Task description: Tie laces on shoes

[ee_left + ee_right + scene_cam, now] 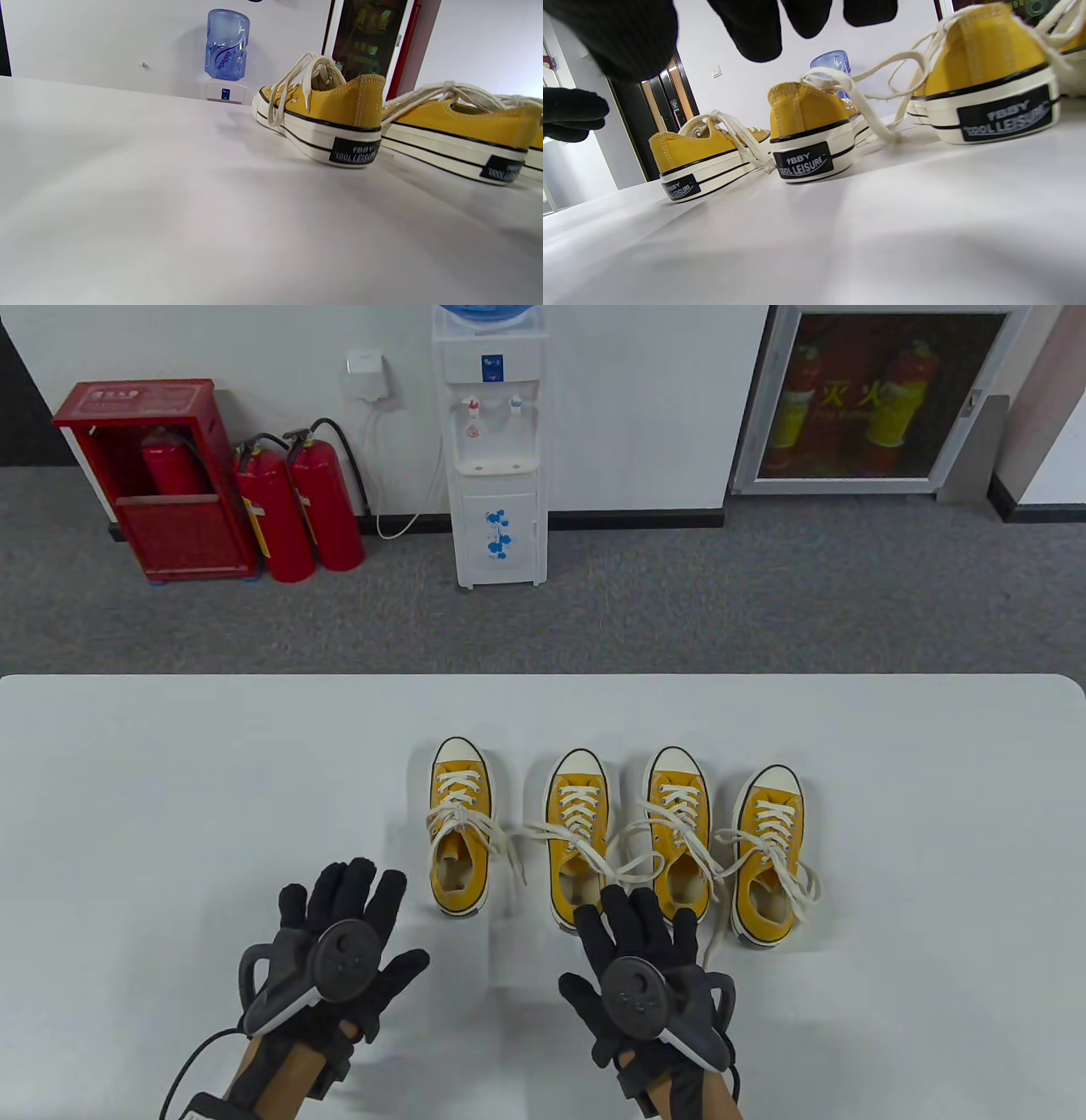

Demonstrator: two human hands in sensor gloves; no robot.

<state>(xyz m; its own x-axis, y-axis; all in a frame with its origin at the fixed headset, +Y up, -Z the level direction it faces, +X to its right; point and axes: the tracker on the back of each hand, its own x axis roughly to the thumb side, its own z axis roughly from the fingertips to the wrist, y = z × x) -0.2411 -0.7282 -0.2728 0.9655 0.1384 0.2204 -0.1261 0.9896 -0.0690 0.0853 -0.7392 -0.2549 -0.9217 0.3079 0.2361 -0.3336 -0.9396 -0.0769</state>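
Observation:
Four yellow canvas sneakers stand in a row on the white table (170, 780), toes pointing away: first shoe (461, 831), second shoe (579, 831), third shoe (677, 823), fourth shoe (768, 848). Their cream laces (628, 857) hang loose and trail between the shoes. My left hand (373, 916) is open with fingers spread, left of the first shoe's heel (354, 150), touching nothing. My right hand (602, 942) is open, its fingers (755, 29) over the heel of the second shoe (806, 123), beside the third shoe (988, 72). It holds nothing.
The table's far edge (543, 676) runs behind the shoes. Beyond it on the floor stand a water dispenser (499, 449), red fire extinguishers (297, 509) and a red cabinet (153, 475).

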